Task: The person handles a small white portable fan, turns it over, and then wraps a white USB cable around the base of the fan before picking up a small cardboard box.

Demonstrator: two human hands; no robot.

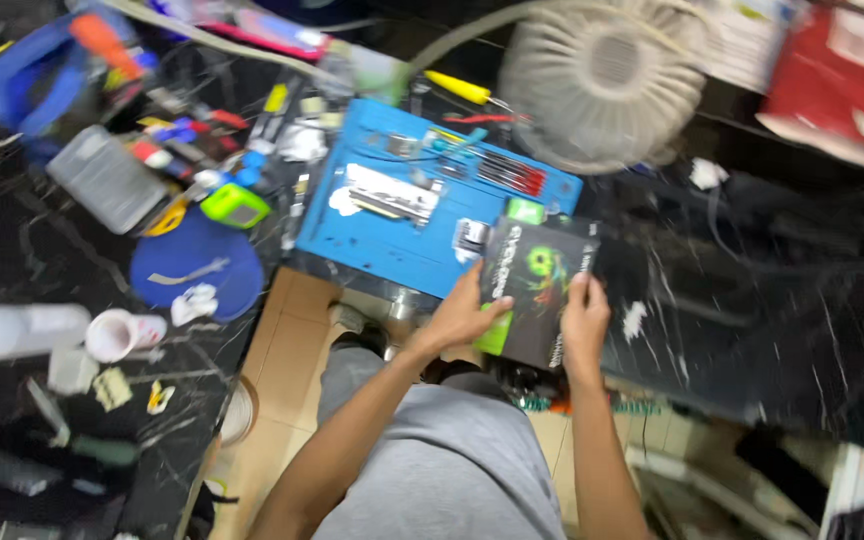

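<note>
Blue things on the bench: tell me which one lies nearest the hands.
The square blue work mat, just beyond the black box that both hands grip. The round blue pad lies farther left, and the blue bag sits at the far corner.

A cluttered repair workshop: a blue silicone work mat [407,215] holds small metal parts and red-handled tools [512,172], a yellow-handled screwdriver [460,88] lies nearby, and black marble benches [772,300] carry scattered tools.

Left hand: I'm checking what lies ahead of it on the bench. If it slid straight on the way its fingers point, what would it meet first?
The left hand grips the dark box, fingers pointing up and right. Beyond the box, it would probably meet the blue work mat first, though depth is unclear.
</note>
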